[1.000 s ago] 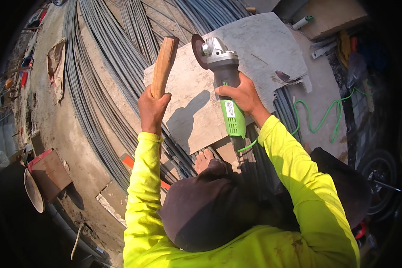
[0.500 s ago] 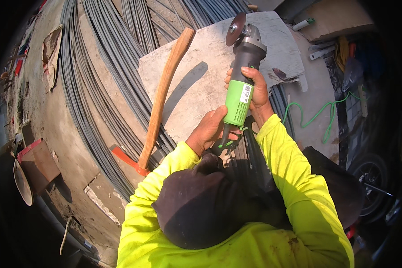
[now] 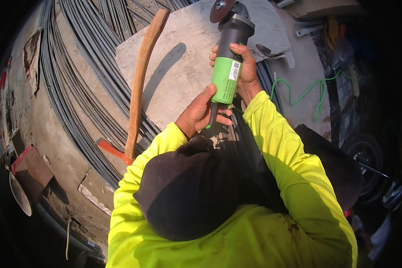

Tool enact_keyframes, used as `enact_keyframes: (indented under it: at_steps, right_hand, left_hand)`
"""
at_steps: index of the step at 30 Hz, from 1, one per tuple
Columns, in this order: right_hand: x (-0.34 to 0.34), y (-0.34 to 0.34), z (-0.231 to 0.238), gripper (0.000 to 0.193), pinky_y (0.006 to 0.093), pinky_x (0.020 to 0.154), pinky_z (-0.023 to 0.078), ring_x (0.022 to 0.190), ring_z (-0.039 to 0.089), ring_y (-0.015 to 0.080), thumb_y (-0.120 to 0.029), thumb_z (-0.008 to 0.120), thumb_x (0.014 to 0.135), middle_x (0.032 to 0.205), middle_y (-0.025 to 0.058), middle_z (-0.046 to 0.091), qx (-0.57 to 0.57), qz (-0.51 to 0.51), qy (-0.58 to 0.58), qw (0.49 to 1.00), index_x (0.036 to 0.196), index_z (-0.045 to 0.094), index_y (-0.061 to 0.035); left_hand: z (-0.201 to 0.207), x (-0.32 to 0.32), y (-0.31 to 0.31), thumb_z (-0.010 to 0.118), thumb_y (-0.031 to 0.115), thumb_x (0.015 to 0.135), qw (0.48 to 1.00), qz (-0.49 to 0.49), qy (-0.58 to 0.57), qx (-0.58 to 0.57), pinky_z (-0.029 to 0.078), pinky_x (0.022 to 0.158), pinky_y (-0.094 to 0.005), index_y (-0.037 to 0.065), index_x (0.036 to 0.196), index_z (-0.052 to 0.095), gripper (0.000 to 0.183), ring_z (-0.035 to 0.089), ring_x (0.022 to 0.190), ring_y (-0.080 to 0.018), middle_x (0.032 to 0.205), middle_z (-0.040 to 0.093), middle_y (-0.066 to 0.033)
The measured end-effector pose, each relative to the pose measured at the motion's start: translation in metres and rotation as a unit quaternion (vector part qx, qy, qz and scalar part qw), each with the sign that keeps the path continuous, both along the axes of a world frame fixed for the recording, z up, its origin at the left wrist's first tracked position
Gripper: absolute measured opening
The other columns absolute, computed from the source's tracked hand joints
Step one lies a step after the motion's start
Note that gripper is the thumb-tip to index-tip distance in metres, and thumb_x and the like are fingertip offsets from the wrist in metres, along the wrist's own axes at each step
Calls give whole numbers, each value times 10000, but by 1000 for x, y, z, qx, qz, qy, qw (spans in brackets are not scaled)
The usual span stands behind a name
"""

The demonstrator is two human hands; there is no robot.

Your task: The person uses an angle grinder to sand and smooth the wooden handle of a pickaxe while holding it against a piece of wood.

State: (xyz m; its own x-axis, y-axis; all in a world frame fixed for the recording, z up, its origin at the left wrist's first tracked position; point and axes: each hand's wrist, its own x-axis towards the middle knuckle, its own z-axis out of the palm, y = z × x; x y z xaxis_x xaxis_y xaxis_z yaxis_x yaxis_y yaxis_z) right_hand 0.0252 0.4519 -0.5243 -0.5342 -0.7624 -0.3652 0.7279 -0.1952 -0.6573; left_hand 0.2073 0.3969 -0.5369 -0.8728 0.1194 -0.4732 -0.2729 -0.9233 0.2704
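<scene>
A green and black angle grinder (image 3: 228, 67) with a dark disc (image 3: 222, 8) points away from me over a flat grey stone slab (image 3: 183, 76). My right hand (image 3: 243, 69) is wrapped around the grinder's body. At the grinder's rear end, near its green cable, my left hand (image 3: 201, 114) holds on. A tool with a long wooden handle (image 3: 140, 80) and a red head (image 3: 109, 149) leans across the steel bars, left of my left hand and untouched.
Long bundles of steel bars (image 3: 82, 89) curve along the left under the slab. A green cable (image 3: 315, 91) trails off to the right. A trowel (image 3: 265, 50) lies on the slab's right side. A bucket (image 3: 20, 192) and a reddish board sit at the lower left.
My left hand let go of the wooden-handled tool, which now rests on the bars, and moved to the grinder's rear. The grinder turned from disc-left to pointing straight away.
</scene>
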Motion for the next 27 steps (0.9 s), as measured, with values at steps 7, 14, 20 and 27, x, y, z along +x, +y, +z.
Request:
enact_keyframes:
  at_steps: [7,14,20,27]
  right_hand:
    - [-6,12,-7,484,354,777,612,791,724,252,-350,649,857,901,196,707,30,-18,61,997,1067,648,87]
    - [-6,11,-11,398,396,712,640,767,735,249,-241,682,847,927,172,700,32,-33,86,995,1092,600,61]
    - [-11,16,-13,431,383,715,633,747,730,247,-291,705,825,877,177,702,53,-77,79,993,1046,627,70]
    - [-22,33,-23,520,371,730,624,740,723,258,-392,682,824,841,179,703,13,-48,-31,998,1060,647,70]
  left_hand:
    - [20,-6,-1,633,547,967,972,-29,-160,-170,625,597,-270,-54,1202,610,645,692,684,-126,909,703,-124]
    - [22,-8,-5,601,386,1031,966,2,-158,-207,602,616,-247,-58,1201,640,476,719,711,-152,938,733,-150]
    - [25,-19,-3,553,365,1054,965,-14,-147,-216,608,607,-269,-65,1197,635,461,707,683,-148,888,728,-137]
    - [15,-47,-7,631,395,998,933,-115,-34,-338,560,751,-301,-26,1188,635,462,693,799,-170,946,706,-92]
